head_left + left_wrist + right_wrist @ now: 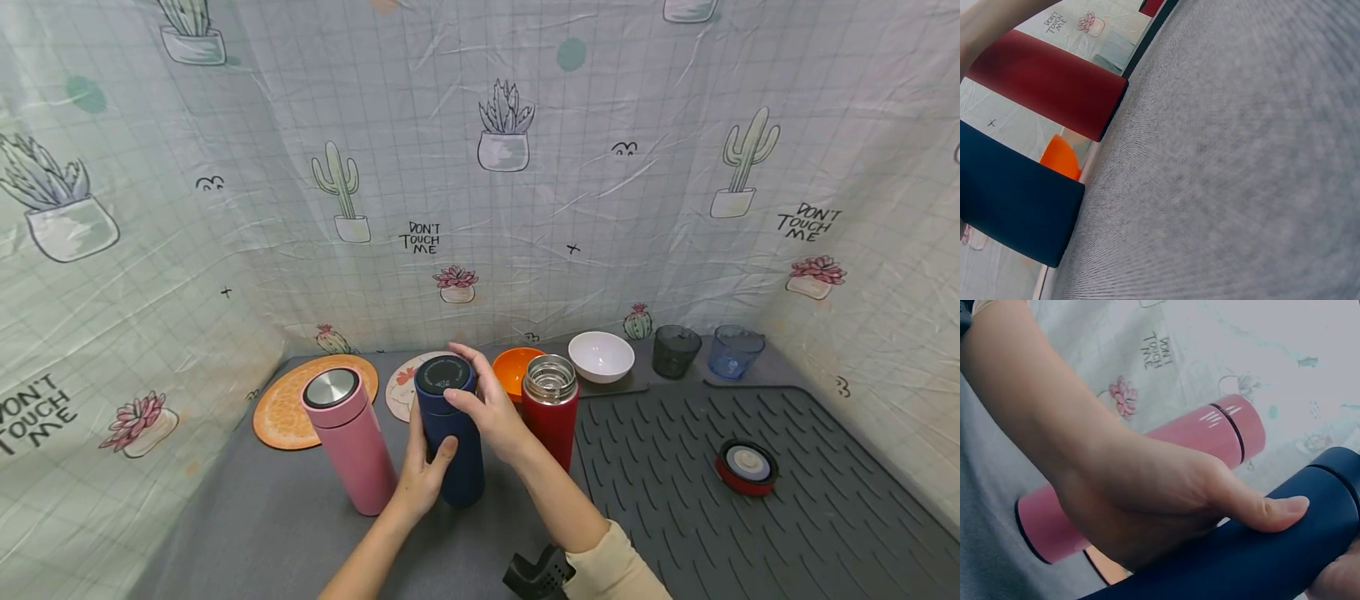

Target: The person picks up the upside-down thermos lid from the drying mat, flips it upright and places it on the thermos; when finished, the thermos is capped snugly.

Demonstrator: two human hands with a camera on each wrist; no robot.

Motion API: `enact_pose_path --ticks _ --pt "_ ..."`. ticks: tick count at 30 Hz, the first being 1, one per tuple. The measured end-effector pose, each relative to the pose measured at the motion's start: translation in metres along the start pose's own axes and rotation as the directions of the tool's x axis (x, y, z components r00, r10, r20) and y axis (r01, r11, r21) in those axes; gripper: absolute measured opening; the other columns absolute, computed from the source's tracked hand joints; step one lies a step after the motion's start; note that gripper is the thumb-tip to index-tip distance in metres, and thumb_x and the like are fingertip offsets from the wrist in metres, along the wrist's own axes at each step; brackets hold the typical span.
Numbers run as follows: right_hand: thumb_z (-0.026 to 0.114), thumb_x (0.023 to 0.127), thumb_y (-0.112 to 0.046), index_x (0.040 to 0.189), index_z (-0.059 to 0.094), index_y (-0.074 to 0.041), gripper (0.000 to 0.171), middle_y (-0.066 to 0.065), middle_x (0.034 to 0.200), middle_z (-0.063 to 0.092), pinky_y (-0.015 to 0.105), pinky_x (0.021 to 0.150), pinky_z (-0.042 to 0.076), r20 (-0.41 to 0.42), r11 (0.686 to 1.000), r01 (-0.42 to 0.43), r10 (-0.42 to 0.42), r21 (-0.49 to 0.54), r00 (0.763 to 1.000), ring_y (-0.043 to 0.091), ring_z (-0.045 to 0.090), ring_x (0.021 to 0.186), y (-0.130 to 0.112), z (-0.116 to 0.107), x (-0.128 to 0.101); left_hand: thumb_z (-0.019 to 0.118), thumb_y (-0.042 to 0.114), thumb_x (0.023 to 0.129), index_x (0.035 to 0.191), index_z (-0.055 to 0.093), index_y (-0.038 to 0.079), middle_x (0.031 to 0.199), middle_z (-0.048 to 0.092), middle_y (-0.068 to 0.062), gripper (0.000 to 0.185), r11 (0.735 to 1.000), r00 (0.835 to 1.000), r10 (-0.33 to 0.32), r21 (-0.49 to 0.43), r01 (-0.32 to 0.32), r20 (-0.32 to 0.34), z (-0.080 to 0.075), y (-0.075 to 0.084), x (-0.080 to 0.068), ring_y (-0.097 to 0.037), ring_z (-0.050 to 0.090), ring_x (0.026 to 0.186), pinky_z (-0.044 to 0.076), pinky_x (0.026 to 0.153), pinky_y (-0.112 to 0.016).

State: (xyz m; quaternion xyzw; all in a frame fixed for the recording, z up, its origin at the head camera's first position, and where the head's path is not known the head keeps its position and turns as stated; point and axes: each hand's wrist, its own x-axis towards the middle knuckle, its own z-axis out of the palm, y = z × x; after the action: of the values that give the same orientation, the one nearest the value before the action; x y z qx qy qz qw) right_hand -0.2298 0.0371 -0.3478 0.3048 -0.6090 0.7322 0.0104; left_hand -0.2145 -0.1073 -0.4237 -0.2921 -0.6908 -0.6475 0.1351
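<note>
1. Left grip (424, 475) wraps the matte navy cylindrical flask (462, 467); right grip (491, 413) clasps its lid (444, 374).
2. Probably rigid, fairly weighty, smooth (slip-prone, I'd guess): best held mid-body.
3. It stands on the grey table (247, 533) between pink cylindrical flask (352, 454) and red cylindrical flask (552, 425).

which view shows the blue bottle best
The head view: it shows the blue bottle from lid to base, though the left hand and right hand cover parts. The left wrist view shows only its lower part; the right wrist view shows its side up close, but it runs out of frame.
</note>
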Motion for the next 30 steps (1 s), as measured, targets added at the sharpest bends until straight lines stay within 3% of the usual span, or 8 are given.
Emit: enact_pose_path --ticks 3,8,14,22,27,30 --pt "0.055 0.089 -0.02 0.137 0.032 -0.003 0.056 0.02 0.127 0.045 0.038 0.096 0.04 0.042 1.0 -0.014 0.013 0.02 0.999 0.027 0.049 0.112 -0.0013 -0.0035 -0.0002 0.047 0.007 0.095 0.147 -0.002 0.019 0.144 0.025 -0.014 0.073 1.0 1.0 0.007 -0.007 -0.007 0.003 0.0006 0.0006 0.0002 -0.017 0.044 0.117 0.041 0.093 -0.031" --pt "0.067 0.083 -0.02 0.129 0.034 -0.003 0.059 0.015 0.123 0.045 0.036 0.094 0.042 0.008 1.0 0.005 -0.006 0.015 1.0 0.024 0.049 0.108 0.0007 -0.0039 -0.0001 0.05 0.009 0.094 0.147 -0.002 0.019 0.146 0.023 -0.013 0.075 1.0 1.0 0.021 -0.006 -0.02 0.006 0.001 -0.0002 0.001 -0.019 0.043 0.119 0.042 0.093 -0.033" --pt "0.06 0.088 -0.029 0.138 0.028 -0.004 0.065 0.02 0.128 0.044 0.038 0.093 0.042 0.084 1.0 0.007 -0.007 -0.002 0.996 0.027 0.049 0.112 0.0009 -0.0059 -0.0007 0.051 0.005 0.093 0.147 -0.002 0.02 0.144 0.025 -0.012 0.077 1.0 1.0 0.002 -0.012 -0.003 -0.011 0.0014 -0.0007 0.001 -0.019 0.046 0.116 0.043 0.091 -0.033" --pt "0.069 0.081 -0.013 0.126 0.033 -0.002 0.058 0.015 0.122 0.044 0.036 0.09 0.045 -0.036 1.0 0.02 -0.02 -0.006 0.999 0.024 0.05 0.104 0.0015 -0.0003 0.0 0.052 0.007 0.093 0.147 -0.002 0.021 0.145 0.025 -0.011 0.078 1.0 1.0 0.017 -0.003 -0.017 -0.011 0.0021 0.001 0.0018 -0.018 0.043 0.12 0.042 0.093 -0.032" --pt "0.057 0.089 -0.022 0.136 0.033 -0.002 0.056 0.019 0.126 0.046 0.038 0.094 0.041 0.025 1.0 0.001 -0.001 -0.005 1.0 0.025 0.05 0.11 -0.0011 -0.0025 -0.001 0.052 0.001 0.091 0.147 -0.001 0.02 0.143 0.027 -0.012 0.08 1.0 1.0 0.012 0.006 -0.011 -0.027 0.0029 0.0015 0.002 -0.019 0.045 0.117 0.043 0.092 -0.033" --pt "0.06 0.088 -0.027 0.135 0.035 -0.001 0.06 0.019 0.125 0.046 0.036 0.093 0.042 0.032 1.0 0.015 -0.016 0.026 0.999 0.024 0.051 0.107 0.0001 -0.004 -0.0008 0.052 -0.001 0.09 0.147 0.0 0.018 0.143 0.028 -0.013 0.079 1.0 1.0 0.012 0.015 -0.012 -0.024 0.0035 0.0055 0.0022 -0.018 0.045 0.116 0.043 0.092 -0.032"
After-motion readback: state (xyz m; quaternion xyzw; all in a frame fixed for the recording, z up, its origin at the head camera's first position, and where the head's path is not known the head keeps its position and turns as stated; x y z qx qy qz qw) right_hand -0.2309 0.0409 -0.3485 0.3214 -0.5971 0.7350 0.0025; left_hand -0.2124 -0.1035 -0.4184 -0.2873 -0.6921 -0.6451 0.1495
